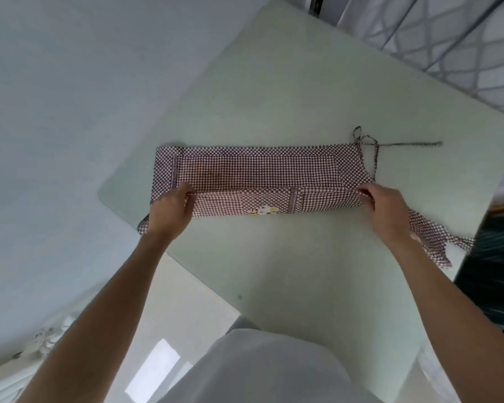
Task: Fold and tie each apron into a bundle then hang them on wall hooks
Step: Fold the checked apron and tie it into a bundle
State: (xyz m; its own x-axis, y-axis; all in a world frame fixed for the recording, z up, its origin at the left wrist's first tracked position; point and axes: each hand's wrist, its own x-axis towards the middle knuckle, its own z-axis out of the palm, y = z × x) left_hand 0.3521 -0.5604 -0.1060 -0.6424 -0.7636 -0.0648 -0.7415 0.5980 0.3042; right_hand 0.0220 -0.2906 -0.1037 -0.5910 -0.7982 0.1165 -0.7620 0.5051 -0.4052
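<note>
Checked apron [253,173] is lying folded into a long strip across the pale tabletop [288,91]. Left hand [170,209] pinches the near fold at one end, right hand [383,209] pinches the other end, fingers curled. Thin strap [410,144] trails off to the right.

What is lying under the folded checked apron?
The pale green table lies under the apron. A loose tie rests on it. The apron covers whatever else lies beneath.
</note>
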